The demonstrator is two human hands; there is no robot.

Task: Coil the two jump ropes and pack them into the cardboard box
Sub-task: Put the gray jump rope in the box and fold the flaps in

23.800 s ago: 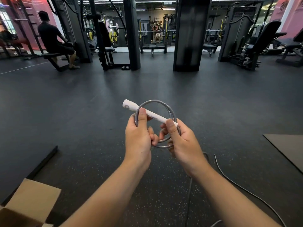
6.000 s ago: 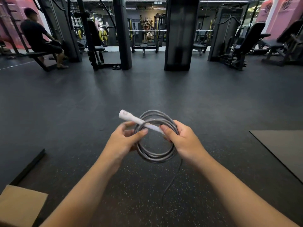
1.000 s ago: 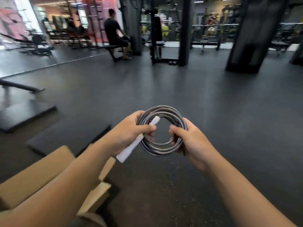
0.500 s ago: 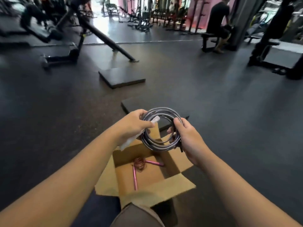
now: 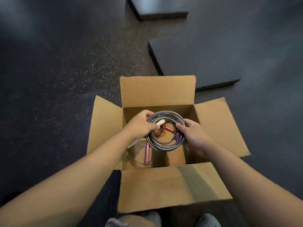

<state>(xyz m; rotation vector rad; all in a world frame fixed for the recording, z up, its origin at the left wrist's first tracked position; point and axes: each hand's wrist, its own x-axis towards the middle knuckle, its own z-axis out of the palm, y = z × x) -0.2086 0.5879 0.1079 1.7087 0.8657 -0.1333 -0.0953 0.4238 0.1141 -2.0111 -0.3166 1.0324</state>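
Both hands hold one thing: I see my left hand [image 5: 141, 124] curled round the left side of the coiled grey jump rope [image 5: 165, 131] with its white handle [image 5: 159, 122], and my right hand [image 5: 193, 136] gripping the right side. That coil hangs over the open brown cardboard box [image 5: 157, 92] (flaps spread), above a pink-handled jump rope [image 5: 146, 153] lying on the bottom. Around the box lie speckled black rubber flooring [image 5: 65, 63] and dark mats [image 5: 205, 59].
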